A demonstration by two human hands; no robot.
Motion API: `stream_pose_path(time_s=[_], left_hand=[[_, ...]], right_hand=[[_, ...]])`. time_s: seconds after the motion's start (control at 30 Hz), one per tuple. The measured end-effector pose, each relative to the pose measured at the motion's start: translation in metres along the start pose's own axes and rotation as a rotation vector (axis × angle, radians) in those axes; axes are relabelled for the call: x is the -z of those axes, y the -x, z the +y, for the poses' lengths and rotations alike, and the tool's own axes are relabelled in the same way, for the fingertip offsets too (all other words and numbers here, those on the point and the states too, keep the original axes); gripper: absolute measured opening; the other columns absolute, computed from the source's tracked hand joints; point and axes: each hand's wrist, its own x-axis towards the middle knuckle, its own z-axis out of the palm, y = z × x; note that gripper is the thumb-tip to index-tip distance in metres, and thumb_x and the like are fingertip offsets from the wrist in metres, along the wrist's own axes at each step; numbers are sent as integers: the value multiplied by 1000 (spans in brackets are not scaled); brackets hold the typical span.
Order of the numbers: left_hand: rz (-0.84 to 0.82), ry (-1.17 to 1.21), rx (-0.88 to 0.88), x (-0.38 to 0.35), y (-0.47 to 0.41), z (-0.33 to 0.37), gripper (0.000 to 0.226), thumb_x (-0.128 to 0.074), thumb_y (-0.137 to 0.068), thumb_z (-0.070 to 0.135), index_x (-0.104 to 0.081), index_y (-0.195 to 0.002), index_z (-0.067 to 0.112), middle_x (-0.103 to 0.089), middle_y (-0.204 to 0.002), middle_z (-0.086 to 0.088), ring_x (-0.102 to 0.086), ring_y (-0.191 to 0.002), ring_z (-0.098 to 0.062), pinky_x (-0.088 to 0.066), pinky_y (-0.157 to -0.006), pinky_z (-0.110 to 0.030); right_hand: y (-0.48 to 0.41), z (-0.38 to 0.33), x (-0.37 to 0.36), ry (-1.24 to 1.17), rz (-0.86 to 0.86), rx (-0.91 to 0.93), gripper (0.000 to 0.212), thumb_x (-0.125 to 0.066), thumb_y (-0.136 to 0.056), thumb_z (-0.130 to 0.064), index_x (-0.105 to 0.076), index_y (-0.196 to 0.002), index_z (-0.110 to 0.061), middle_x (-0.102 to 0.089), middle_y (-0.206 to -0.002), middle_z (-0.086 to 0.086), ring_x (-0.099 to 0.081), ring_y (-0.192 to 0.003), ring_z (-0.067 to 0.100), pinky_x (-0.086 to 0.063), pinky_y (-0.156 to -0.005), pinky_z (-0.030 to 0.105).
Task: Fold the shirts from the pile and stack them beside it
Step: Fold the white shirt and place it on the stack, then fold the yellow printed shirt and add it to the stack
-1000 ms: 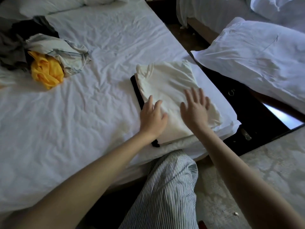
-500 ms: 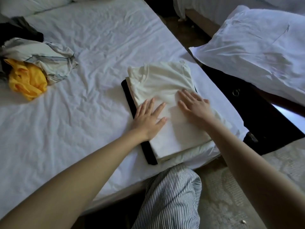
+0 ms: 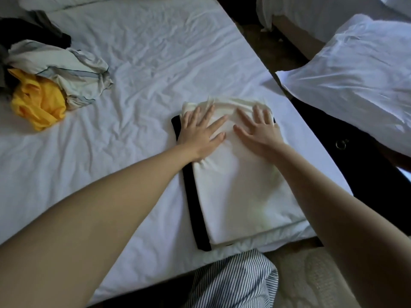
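Observation:
A folded cream shirt (image 3: 240, 192) lies on top of a folded black shirt (image 3: 192, 196) near the bed's front right corner. My left hand (image 3: 200, 132) rests flat on the cream shirt's far left part, fingers spread. Beside it, my right hand (image 3: 258, 130) presses flat on the far right part, fingers spread too. The cloth bunches slightly ahead of the fingertips. The pile of unfolded shirts (image 3: 55, 70) sits at the bed's far left: a yellow one (image 3: 37, 103), a pale one with dark stripes, and dark ones behind.
The white bed sheet (image 3: 138, 74) is wrinkled between pile and stack. A dark nightstand (image 3: 347, 152) with a white pillow (image 3: 355, 74) on it stands right of the bed. My striped trouser knee (image 3: 233, 283) touches the bed's front edge.
Both hands have slid away from me along the cream shirt, from its near half to its far edge, staying flat on it. The camera has moved closer over the stack.

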Motion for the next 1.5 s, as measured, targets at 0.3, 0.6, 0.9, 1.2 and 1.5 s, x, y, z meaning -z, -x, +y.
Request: stream_pose_path(time_s=[0.3, 0.6, 0.9, 1.2, 1.5], left_hand=[[24, 0, 34, 5, 14, 3, 52, -20, -99, 53, -4, -148, 46, 9, -160, 10, 4, -147, -19, 5, -116, -40], [-3, 87, 2, -10, 113, -74, 73, 2, -82, 62, -8, -150, 38, -6, -160, 4, -4, -147, -15, -1, -115, -32], [143, 248, 391, 0, 227, -241, 50, -41, -100, 23, -29, -148, 19, -22, -157, -7, -19, -145, -22, -11, -115, -28], [507, 883, 583, -2, 209, -307, 51, -40, -100, 13, -23, -148, 8, -27, -153, -7, -29, -140, -19, -24, -102, -15], [534, 503, 681, 10, 118, -355, 57, -53, -92, 33, -31, -144, 33, -34, -146, -8, -49, -118, -33, -42, -87, -38]], right_hand=[[18, -21, 4, 128, 37, -26, 58, -16, -96, -57, -1, -149, -39, 9, -159, 7, 12, -145, 29, 4, -115, 50], [73, -102, -17, 72, 85, 222, 56, -21, -101, -44, -7, -151, -25, -1, -160, -4, 9, -146, 16, 14, -113, 44], [79, -255, -57, -131, 57, 435, 54, -26, -102, -39, -11, -151, -23, -15, -158, -5, -2, -146, 13, 9, -115, 37], [27, -326, -102, -3, 1, 444, 59, -23, -99, -46, -8, -151, -23, -8, -159, -4, 2, -146, 17, 10, -115, 36], [16, -327, -121, -69, 155, 492, 70, -9, -87, -54, -28, -148, -27, -24, -155, -4, -17, -145, 18, -1, -115, 32]])
